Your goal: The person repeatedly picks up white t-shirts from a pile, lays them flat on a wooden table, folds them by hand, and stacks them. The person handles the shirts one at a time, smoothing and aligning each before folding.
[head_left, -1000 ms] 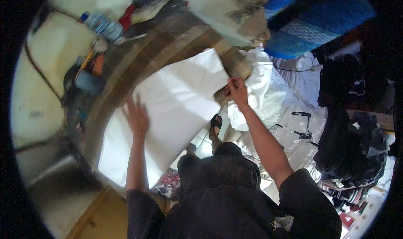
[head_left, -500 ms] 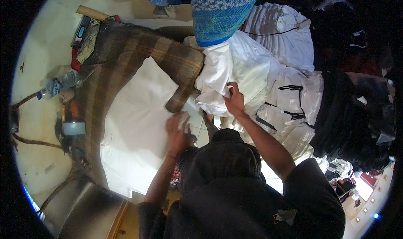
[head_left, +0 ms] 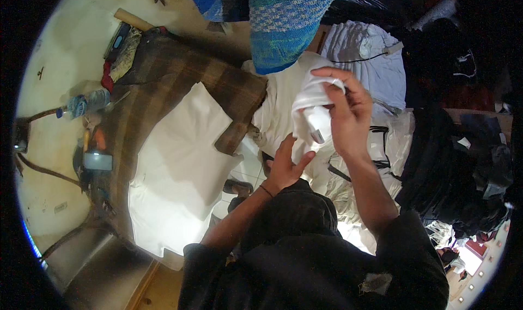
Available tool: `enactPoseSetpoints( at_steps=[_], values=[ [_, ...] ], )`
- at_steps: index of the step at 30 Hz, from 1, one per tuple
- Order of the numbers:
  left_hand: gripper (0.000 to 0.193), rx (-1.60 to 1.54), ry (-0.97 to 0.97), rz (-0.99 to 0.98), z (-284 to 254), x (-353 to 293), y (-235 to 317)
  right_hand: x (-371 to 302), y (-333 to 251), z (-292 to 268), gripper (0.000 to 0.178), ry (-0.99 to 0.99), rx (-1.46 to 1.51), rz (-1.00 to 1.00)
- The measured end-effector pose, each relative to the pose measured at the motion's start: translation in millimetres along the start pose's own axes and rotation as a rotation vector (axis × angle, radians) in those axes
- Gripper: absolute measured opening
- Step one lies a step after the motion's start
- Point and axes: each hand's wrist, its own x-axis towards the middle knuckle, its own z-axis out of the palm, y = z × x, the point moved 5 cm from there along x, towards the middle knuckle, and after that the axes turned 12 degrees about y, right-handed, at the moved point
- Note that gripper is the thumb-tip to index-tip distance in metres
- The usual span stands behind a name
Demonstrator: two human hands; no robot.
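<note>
My right hand [head_left: 351, 106] pinches the upper edge of a white garment [head_left: 305, 100] and holds it raised. The garment's opening gapes toward me, with a small label-like tag [head_left: 316, 136] inside it. Just below the opening, my left hand [head_left: 284, 166] has its thumb and fingers apart; whether its fingertips touch the cloth I cannot tell. To the left, another white garment [head_left: 174, 163] lies spread flat over a brown plaid cloth [head_left: 163, 57] that covers a padded board.
A blue knitted cloth [head_left: 289, 32] hangs at the top. White garments [head_left: 365, 54] and black garments [head_left: 441, 163] are piled on the right. Along the left edge are a plastic bottle [head_left: 81, 104], a phone-like rectangular object [head_left: 98, 161] and a cable [head_left: 49, 174].
My left hand has left the spread white garment and moved right. My right hand has risen, lifting the other white garment so that its opening shows.
</note>
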Motion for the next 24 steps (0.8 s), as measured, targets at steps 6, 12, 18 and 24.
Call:
enactPoseSetpoints(
  at_steps=[6,12,18,24],
  values=[
    [0.029,-0.023,0.308,0.046,-65.0,10.6,72.0,-2.7,-72.8,-12.9,0.030,-0.197,-0.058,-0.132],
    [0.033,0.374,0.416,0.348,-189.3,-49.0,162.6,-51.5,-131.7,-62.3,0.031,-0.324,-0.835,-0.259],
    [0.032,0.458,0.379,0.267,-213.0,-128.4,185.8,-149.0,-151.1,-22.9,0.022,-0.328,-0.678,-0.884],
    [0.032,0.494,0.561,0.390,-264.4,-247.4,180.7,-252.4,-146.7,-12.6,0.033,-0.435,-0.846,-0.755]
  ],
)
